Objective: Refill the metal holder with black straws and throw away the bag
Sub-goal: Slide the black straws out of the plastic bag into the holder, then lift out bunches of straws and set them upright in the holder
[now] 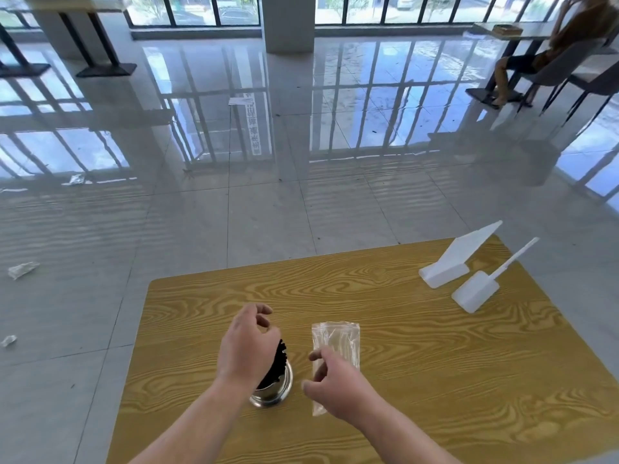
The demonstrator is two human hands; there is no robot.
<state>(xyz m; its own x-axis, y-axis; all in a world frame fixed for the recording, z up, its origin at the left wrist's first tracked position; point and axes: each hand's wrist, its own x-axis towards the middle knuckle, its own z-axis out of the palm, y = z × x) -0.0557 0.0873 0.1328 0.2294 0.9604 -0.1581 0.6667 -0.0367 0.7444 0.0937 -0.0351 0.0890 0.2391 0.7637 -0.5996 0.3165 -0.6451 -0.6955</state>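
A round metal holder (276,391) stands on the wooden table (435,380), with a bundle of black straws (279,360) leaning in it. My left hand (246,343) hovers over the straws with curled, parted fingers, hiding most of them; whether it touches them I cannot tell. A clear, empty-looking plastic bag (336,343) lies flat just right of the holder. My right hand (335,386) covers the bag's near end, its fingers loosely bent and apart; no firm grip on the bag shows.
A white sign stand (455,259) and a white scoop (482,286) sit at the table's far right. Crumpled wrappers (21,269) litter the glossy tiled floor at left. A person sits on a chair (549,61) far back right.
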